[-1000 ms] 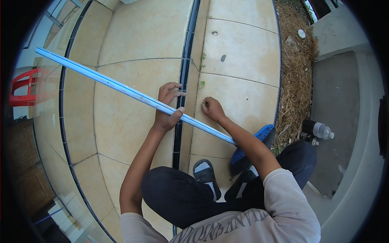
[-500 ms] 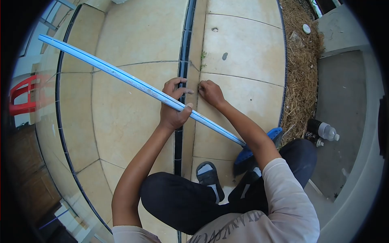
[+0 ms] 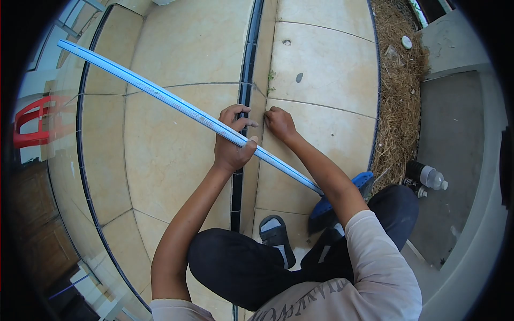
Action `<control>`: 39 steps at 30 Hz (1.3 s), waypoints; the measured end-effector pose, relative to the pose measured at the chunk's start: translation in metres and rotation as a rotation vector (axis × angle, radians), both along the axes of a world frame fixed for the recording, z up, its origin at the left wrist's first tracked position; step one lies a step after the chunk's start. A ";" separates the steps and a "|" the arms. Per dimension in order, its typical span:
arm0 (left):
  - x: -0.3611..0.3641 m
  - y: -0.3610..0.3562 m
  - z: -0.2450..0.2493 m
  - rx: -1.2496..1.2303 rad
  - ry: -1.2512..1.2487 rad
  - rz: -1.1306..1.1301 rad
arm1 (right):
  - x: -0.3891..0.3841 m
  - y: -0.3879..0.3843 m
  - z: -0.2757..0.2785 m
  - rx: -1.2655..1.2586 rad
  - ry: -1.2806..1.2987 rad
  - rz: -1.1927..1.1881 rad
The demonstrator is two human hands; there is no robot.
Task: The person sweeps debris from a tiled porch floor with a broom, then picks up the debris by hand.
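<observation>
A blue-and-white broom handle (image 3: 182,105) slants from the upper left down to the blue broom head (image 3: 325,207), whose dark bristles are by my feet. My left hand (image 3: 233,140) grips the handle with the thumb over it, its other fingers curled loosely beyond the handle above the step's dark edge. Lower on the ground, my right hand (image 3: 280,122) is closed, fingertips pinched together at the joint where the step's riser meets the lower tiles. Whatever those fingertips hold, if anything, is hidden. A small green weed (image 3: 271,75) grows in that same joint, farther ahead.
A dark-edged tiled step (image 3: 236,198) runs forward between my feet and the left-hand floor. Dry straw (image 3: 399,101) lines the right side. Bottles (image 3: 431,176) lie at my right, near a grey panel (image 3: 450,139). A red plastic chair (image 3: 33,122) stands at far left.
The whole view has shifted slightly. Both hands stay almost in the same places, the left still on the broom handle and the right still pinched at the joint.
</observation>
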State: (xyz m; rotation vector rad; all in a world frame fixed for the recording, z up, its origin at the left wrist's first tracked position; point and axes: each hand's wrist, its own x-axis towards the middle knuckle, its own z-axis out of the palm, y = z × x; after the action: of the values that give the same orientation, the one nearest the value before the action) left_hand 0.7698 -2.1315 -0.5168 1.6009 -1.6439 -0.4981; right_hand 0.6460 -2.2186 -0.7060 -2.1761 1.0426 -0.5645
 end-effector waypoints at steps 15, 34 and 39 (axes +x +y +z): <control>-0.002 0.001 0.001 0.005 0.005 0.016 | -0.002 -0.015 -0.007 0.008 -0.035 0.197; -0.003 0.000 0.001 -0.009 0.031 0.031 | -0.076 -0.100 0.042 0.764 -0.317 -0.470; -0.001 0.001 -0.003 -0.032 -0.002 0.010 | -0.245 -0.135 0.016 1.048 -1.482 -0.653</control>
State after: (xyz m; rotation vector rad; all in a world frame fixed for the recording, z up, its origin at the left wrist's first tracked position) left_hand 0.7686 -2.1309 -0.5196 1.5851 -1.6367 -0.4631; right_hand 0.4011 -2.3537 -0.6896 -0.1770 0.7615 -1.2245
